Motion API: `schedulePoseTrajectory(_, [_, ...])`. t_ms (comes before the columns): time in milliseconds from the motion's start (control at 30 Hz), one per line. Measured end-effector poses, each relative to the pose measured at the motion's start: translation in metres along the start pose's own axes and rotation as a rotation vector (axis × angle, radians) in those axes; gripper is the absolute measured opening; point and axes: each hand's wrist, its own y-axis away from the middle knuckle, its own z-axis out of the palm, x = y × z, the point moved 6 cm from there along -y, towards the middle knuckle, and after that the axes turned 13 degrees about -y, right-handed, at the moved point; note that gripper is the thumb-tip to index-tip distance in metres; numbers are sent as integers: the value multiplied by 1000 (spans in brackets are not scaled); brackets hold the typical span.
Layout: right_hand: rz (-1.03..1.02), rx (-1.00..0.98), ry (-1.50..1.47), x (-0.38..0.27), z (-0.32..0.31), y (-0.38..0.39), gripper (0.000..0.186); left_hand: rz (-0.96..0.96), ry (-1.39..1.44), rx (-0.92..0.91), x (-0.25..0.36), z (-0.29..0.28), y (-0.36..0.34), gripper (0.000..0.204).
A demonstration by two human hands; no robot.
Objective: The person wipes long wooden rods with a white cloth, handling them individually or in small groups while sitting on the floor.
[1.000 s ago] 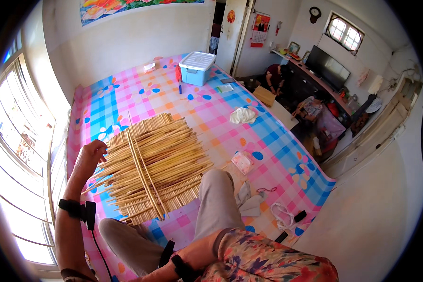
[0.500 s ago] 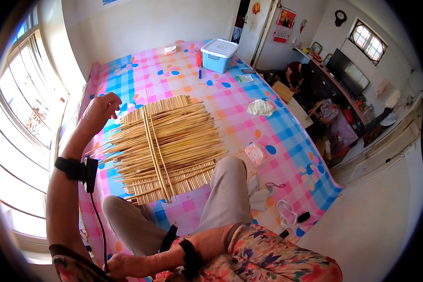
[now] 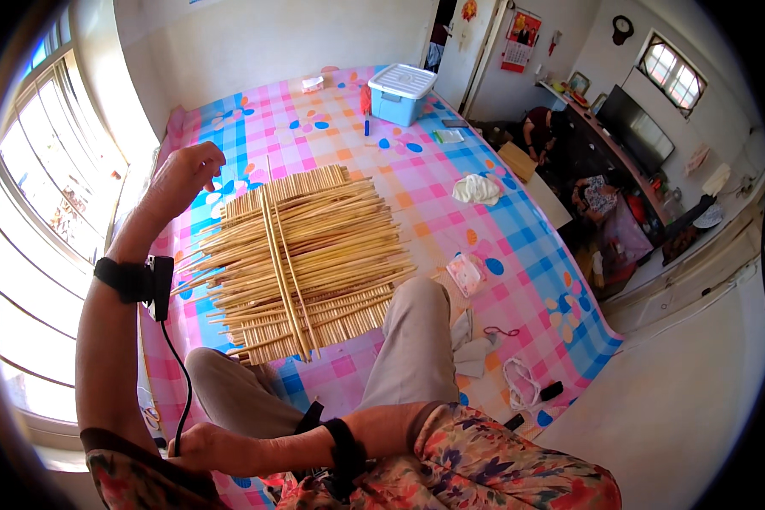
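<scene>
Stalks (image 3: pixel 340 242) lie spread but seemingly unbound — left hand (image 3: pixel 183 180) loosely curled, right hand (image 3: pixel 217 449) at black cable (image 3: pixel 188 384), grip unclear.

The black cable (image 3: pixel 188 387) disappears at the right grip (image 3: pixel 212 448), its end hidden.

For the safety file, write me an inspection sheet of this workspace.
Surface: pink-and-blue checked sheet with flower prints.
Work things: thin tan sticks laid side by side over a tan slatted mat; a few longer pale sticks cross on top.
Clutter: lidded blue plastic box, crumpled white cloth, pink-and-white packet, light grey cloth.
Hands: left hand raised near the mat's far left corner, fingers bent, nothing seen in it; right hand by the floral left sleeve, grip unclear.
Cables: thin black cable from the black strapped-on device on the left forearm toward the right hand.
Surroundings: barred window at left; black flat television and two people at right.
</scene>
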Motion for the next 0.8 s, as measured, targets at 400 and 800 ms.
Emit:
schedulePoseTrajectory(400, [182, 36, -426, -9, -20, -11, 32, 22, -69, 30, -13, -5, -9, 16])
schedulePoseTrajectory(800, [367, -41, -445, 14, -38, -6, 31, -67, 38, 56, -36, 8, 0, 15])
